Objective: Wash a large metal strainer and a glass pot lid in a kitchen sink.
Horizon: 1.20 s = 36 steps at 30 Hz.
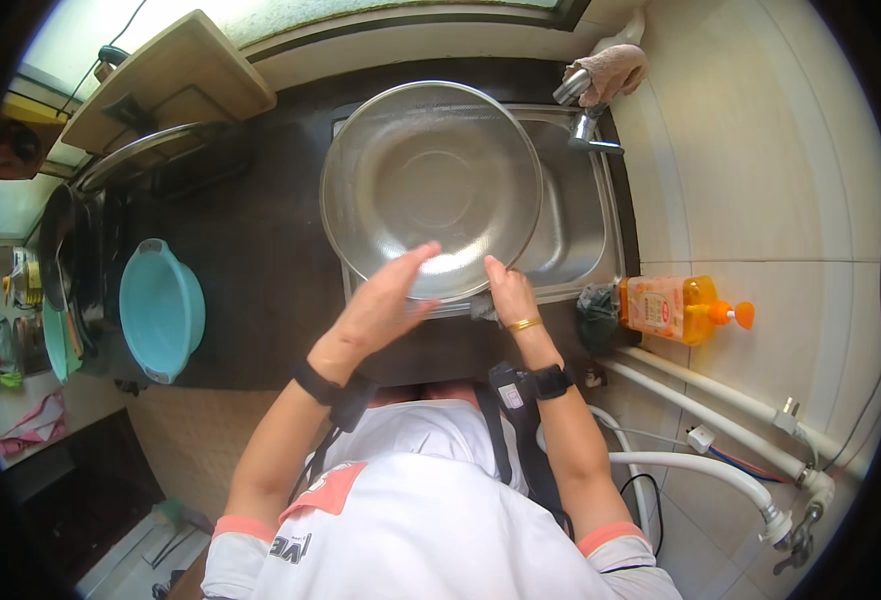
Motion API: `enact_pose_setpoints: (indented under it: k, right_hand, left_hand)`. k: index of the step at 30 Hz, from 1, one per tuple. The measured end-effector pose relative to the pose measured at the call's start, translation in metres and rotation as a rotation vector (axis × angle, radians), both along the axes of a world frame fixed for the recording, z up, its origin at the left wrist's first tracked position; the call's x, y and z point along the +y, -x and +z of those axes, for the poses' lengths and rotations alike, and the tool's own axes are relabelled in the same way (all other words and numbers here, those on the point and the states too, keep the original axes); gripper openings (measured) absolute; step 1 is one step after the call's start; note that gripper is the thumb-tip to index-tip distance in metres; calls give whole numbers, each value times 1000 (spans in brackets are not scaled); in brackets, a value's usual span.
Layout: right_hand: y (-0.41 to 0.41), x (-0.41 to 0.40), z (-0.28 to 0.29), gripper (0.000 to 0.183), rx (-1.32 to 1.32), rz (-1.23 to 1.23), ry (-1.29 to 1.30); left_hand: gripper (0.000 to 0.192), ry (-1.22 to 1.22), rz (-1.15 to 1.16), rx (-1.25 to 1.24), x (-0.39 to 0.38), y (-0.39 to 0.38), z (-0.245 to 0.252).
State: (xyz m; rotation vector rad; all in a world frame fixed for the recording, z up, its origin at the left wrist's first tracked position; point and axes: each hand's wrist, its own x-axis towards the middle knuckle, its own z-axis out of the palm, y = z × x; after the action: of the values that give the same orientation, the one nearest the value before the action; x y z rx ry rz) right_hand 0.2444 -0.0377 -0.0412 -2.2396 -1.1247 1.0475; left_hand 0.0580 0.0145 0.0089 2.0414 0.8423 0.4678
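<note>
A large round stainless steel colander point(433, 187), finely perforated near its rim, is tilted over the sink point(571, 225) and hides much of it. My right hand point(514, 296) grips its near right rim, thumb on top and fingers underneath. At the near left rim is my left hand point(384, 307), blurred, with thumb and fingers apart. Its thumb reaches over the colander's inside, and its fingers lie lower, by the outer rim. No firm hold shows there. Just below the rim, a grey scrubbing pad point(485, 306) is partly covered by my right hand.
A light blue plastic basin point(161, 311) stands on the dark counter point(275, 225) at left. Behind it lean a cutting board point(177, 82) and a pot lid point(147, 154). The faucet point(586, 131) rises at the sink's back right; an orange pump bottle point(673, 309) is at right.
</note>
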Motion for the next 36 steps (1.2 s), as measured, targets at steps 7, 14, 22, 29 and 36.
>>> enact_pose_setpoints:
  k: [7,14,22,29,36]
  right_hand:
    - [-7,-5,13,62,150,-25,-148]
    - [-15,-11,58,50,240,-309,-756]
    - [16,-26,60,27,-350,271,-942]
    - [0,-3,53,34,-427,105,-940]
    - [3,-1,63,30,-415,103,-980]
  left_hand:
    - [42,-255,-213,135,-12,-30,-26]
    - [27,284,-41,-35,4,-36,19]
    - [33,829,154,-493,1,-38,13]
    - [34,868,104,-447,-4,-31,23]
    - [35,812,96,-362,-7,-30,29]
